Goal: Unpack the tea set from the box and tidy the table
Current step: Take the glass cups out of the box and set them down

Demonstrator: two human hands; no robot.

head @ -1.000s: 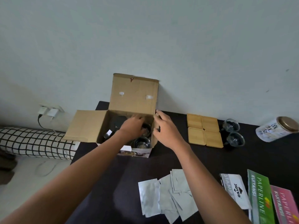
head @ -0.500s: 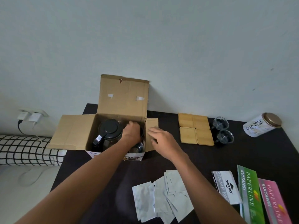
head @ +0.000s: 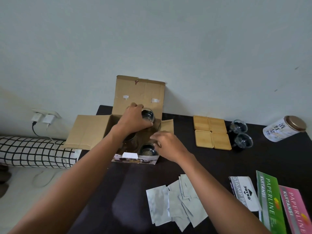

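Fingers (head: 135,107) of the left hand (head: 133,121) curl around a glass cup (head: 148,115), gripping it above the open cardboard box (head: 91,132); the cup sits at the 3 o'clock side of the palm, tipped so its mouth faces the camera, its long axis running roughly from 10 to 4 o'clock. Right hand (head: 168,146) hovers at the box's 3 o'clock wall, fingers loosely spread and holding nothing, fingertips just beside a second glass cup (head: 146,150) that stands upright inside the box at its near right corner.

Largest down: the dark table (head: 211,166) runs from 12 to 5 o'clock, backed by a pale wall (head: 152,39). The box stands at the table's far left edge, its lid flap upright against the wall, one side flap spread toward 9 o'clock past the table edge, a short flap bent toward 3 o'clock. Bare tabletop lies between the box and four wooden coasters (head: 211,132) at 2 o'clock, set in a square. Just beside them, toward 3 o'clock, two more glass cups (head: 240,135) stand touching. A tin (head: 283,129) lies tilted near the far right edge. Silver sachets (head: 175,200) lie overlapping at 5 o'clock, with receipt books (head: 280,206) and a stamp pad packet (head: 244,193) beside them.
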